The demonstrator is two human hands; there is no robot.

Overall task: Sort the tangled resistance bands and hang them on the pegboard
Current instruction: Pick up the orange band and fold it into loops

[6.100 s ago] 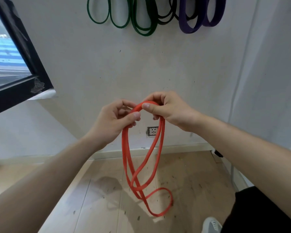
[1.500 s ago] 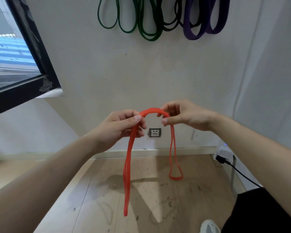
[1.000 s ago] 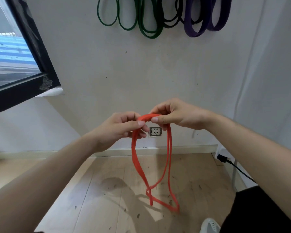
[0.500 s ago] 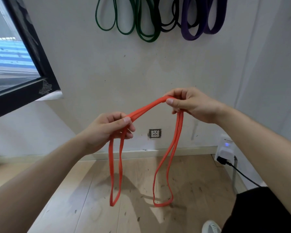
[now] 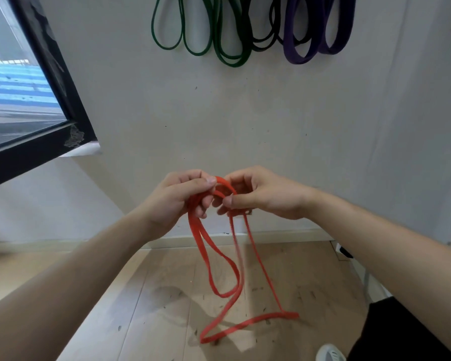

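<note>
Orange band [image 5: 199,241] regathered — left hand [image 5: 177,201] and right hand [image 5: 261,196], apart a moment ago, meet, both gripping its top; hanging still ahead.

Head-worn camera looks forward and down (close) at the wall [image 5: 245,121].

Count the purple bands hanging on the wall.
2. The left purple band hangs lower; the right purple band overlaps it. Their tops are cropped, so more may be hidden.
</note>
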